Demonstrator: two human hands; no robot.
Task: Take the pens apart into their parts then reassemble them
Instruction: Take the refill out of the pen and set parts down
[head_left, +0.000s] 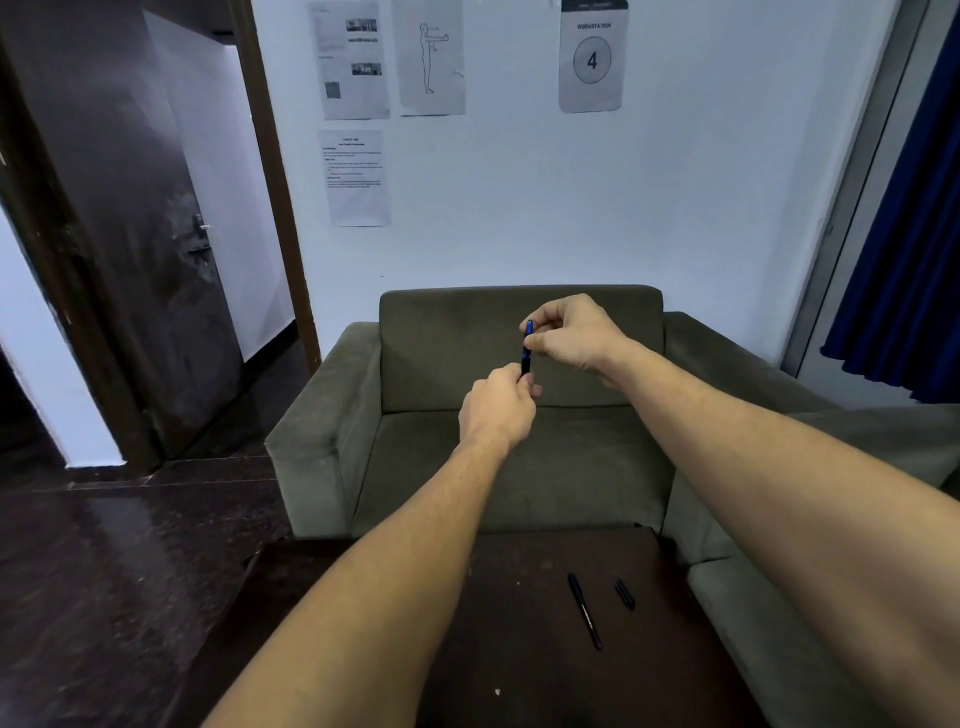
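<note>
Up high, the left hand (497, 410) and right hand (569, 332) both pinch a blue pen (527, 347); a black pen (585, 611) and cap (624, 593) lie on the bench (363, 597).

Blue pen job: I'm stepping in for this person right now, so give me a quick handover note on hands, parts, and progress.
Left hand: shut on the lower end of the blue pen.
Right hand: pinches its upper end.
The pen is held upright in the air in front of the sofa.
On the dark table: a black pen body and, apart to its right, a short black piece, probably its cap.
Done: black pen apart.
Left: blue pen; whether it is coming apart or going together is unclear. Rejoin black pen.
</note>
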